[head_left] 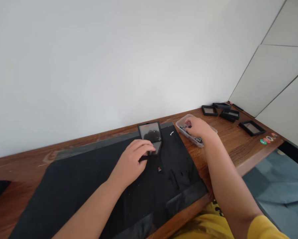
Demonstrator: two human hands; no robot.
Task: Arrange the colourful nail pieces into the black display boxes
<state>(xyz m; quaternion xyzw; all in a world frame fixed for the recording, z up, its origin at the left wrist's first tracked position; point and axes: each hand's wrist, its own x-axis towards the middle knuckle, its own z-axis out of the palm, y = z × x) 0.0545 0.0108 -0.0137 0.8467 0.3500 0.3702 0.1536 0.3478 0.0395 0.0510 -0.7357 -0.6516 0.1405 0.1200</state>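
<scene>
My left hand (134,157) lies over the lower half of a hinged black display frame (150,131), its fingers curled on the edge and the clear film. The frame stands unfolded, its upper half tilted up towards the wall. My right hand (198,127) reaches into a clear plastic box (188,117) that contains small dark and coloured pieces. Its fingers are bent together over them; what they pinch is too small to make out. A tiny brown-and-white piece (159,169) rests on the black mat (89,176), just below the frame.
A small white piece (172,133) lies on the mat near the box. Several more black frames (209,110) sit at the back right of the wooden table (193,151). Small colourful round pieces (268,139) line its right edge. A white wall (114,66) rises behind.
</scene>
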